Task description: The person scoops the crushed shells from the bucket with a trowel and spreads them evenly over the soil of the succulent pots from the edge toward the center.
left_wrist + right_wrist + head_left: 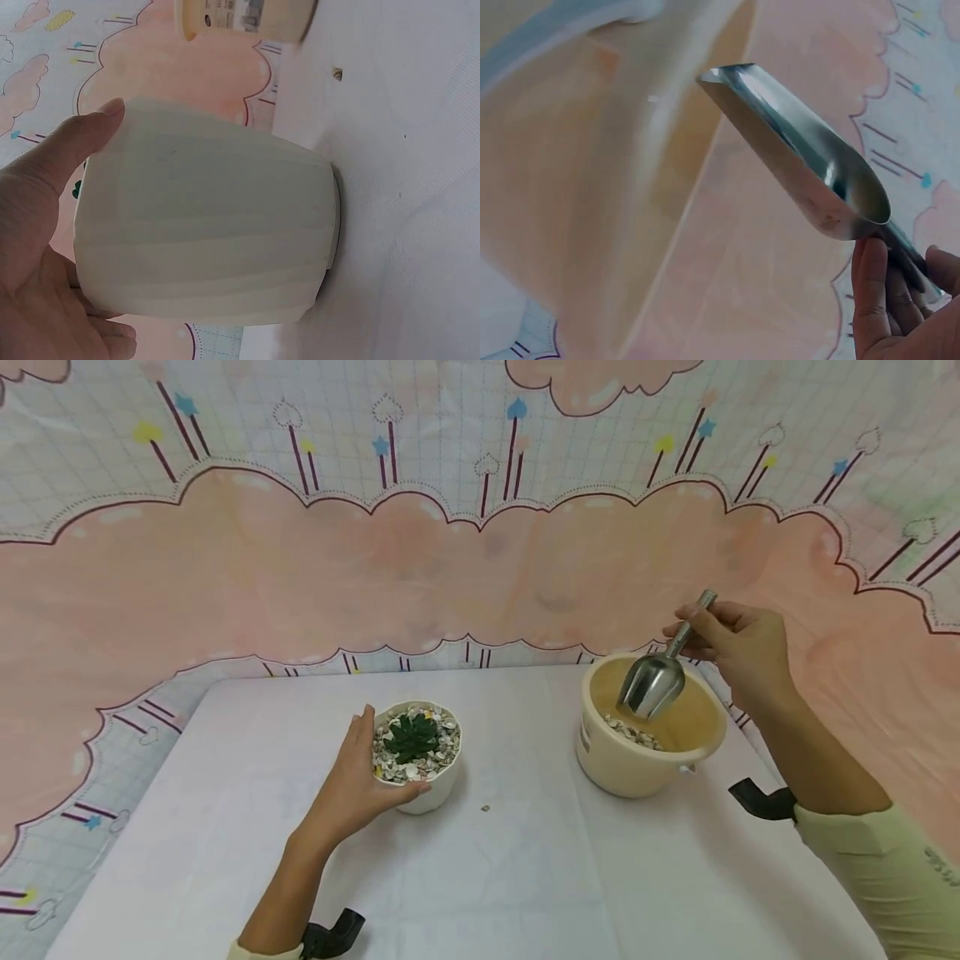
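A white faceted plant pot (433, 793) stands on the table, filled to near its rim with pale pebbles (390, 764) around a green succulent (412, 737). My left hand (367, 781) grips it at the rim, thumb on the near side and fingers round the left. In the left wrist view the pot (210, 217) fills the middle. Over a cream bucket (626, 772) on the right, my right hand (746, 639) holds a metal scoop (654, 683) by its handle, bowl tilted down. The scoop (810, 157) looks empty in the right wrist view. Pebbles (633, 735) lie in the bucket.
A single small pebble (485, 808) lies on the white-covered table (525, 877) between pot and bucket. Behind the table hangs a backdrop (450, 577) printed with pink clouds. Dark wrist straps (761, 800) stick out from the forearms.
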Motion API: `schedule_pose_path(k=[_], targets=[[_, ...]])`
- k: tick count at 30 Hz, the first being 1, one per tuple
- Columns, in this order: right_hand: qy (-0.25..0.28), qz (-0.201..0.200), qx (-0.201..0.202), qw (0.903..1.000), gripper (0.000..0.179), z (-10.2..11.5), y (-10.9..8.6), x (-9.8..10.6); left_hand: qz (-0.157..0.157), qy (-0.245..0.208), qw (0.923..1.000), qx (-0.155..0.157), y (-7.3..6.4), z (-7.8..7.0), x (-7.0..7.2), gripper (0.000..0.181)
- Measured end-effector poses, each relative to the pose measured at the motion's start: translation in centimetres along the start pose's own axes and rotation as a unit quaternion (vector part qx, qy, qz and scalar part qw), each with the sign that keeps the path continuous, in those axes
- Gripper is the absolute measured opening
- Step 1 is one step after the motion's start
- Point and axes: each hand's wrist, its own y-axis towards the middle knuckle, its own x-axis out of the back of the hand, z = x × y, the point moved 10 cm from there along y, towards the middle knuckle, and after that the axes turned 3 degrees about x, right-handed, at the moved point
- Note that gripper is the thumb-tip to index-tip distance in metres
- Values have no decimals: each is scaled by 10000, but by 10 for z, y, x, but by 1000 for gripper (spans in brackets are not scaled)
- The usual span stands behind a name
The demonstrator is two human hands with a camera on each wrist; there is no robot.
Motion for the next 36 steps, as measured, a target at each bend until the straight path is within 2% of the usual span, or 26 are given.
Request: schedule_pose_path(k=[4,8,11,17,22,27,32,36], targets=[[-705,162,-142,9973,31,-16,-2,-2,20,33,10000,-9,0,0,0,137],[-966,308,-224,9946,41,-29,-3,-6,8,49,10000,-43,1,0,0,137],[-1152,538,-303,9914,41,-40,-3,-10,-2,59,10000,-22,2,1,-1,137],[-1507,1076,-916,9784,44,-72,-4,-19,-15,107,9999,11,4,2,-2,137],[-1538,1572,-1280,9671,46,-97,-4,-28,-44,237,9997,-27,3,0,0,137],[-1347,2016,-1552,9577,43,-117,-3,-37,-85,348,9993,-98,2,-2,2,137],[-1440,2132,-1748,9504,42,-128,-2,-42,-30,472,9987,-198,0,5,5,143],[-1734,2116,-1897,9430,39,-135,-1,-42,-83,838,9959,-315,-7,6,11,139]])
